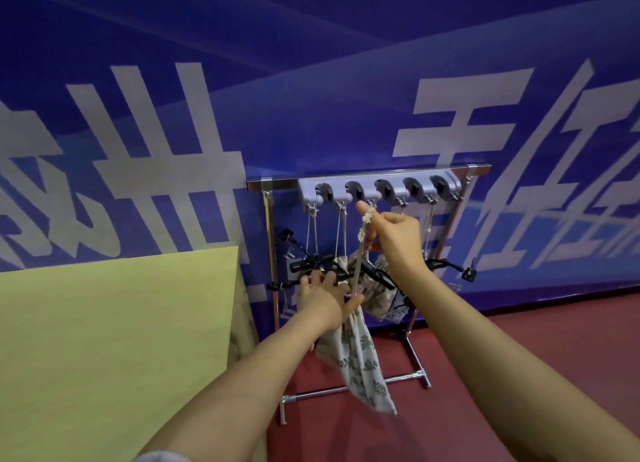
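Against the blue wall point(311, 80), right hand point(398, 240) pinched the cord loop point(366, 220) just below the third hook point(372, 203); left hand point(325, 295) gripped the bag point(358, 357).

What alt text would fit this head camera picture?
A person's right hand holds a drawstring up by a grey hook rail, while the left hand holds its leaf-print bag below. The rail tops a metal rack against a blue wall.
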Motion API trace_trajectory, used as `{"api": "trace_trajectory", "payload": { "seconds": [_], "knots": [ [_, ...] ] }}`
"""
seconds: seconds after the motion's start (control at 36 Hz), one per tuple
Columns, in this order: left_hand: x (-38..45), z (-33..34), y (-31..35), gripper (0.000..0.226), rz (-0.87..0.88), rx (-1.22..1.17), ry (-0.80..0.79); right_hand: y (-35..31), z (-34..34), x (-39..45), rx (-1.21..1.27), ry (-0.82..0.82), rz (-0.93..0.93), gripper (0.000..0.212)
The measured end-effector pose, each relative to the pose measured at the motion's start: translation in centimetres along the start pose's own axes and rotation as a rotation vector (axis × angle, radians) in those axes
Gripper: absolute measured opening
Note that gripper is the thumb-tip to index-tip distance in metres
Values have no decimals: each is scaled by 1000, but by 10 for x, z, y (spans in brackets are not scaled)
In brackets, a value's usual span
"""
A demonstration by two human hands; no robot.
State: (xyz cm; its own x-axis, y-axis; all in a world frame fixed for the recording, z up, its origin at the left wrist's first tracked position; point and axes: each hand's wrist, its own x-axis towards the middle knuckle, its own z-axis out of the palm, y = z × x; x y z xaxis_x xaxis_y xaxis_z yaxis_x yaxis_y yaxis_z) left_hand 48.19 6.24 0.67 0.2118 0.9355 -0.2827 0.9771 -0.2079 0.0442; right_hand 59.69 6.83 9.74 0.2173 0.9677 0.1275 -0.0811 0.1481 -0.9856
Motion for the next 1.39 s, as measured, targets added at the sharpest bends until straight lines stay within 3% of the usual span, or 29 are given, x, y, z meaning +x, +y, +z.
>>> {"api": "trace_trajectory", "payload": {
  "seconds": [0.42, 0.61, 0.81, 0.94, 1.0, 1.11, 1.39],
  "knots": [
    [59, 11, 49, 56, 159, 31, -66, 20, -77, 47, -32, -230, 86, 13],
    [90, 17, 114, 58, 78, -56, -119, 23, -141, 85, -32, -304, 211, 23],
    [114, 18, 195, 63, -94, -334, -161, 21, -215, 125, -122, -475, 267, 26],
    [140, 0, 240, 53, -99, -769, 65, 27, -254, 144, -239, -528, 280, 18],
    [148, -13, 256, 38, -101, -866, 87, 30, -267, 153, -260, -520, 306, 16],
    [161, -33, 275, 18, -119, -947, 71, 33, -288, 169, -347, -479, 316, 22],
    [214, -56, 296, 27, -121, -1037, 242, 42, -309, 232, -644, -362, 105, 22]
  ]
}}
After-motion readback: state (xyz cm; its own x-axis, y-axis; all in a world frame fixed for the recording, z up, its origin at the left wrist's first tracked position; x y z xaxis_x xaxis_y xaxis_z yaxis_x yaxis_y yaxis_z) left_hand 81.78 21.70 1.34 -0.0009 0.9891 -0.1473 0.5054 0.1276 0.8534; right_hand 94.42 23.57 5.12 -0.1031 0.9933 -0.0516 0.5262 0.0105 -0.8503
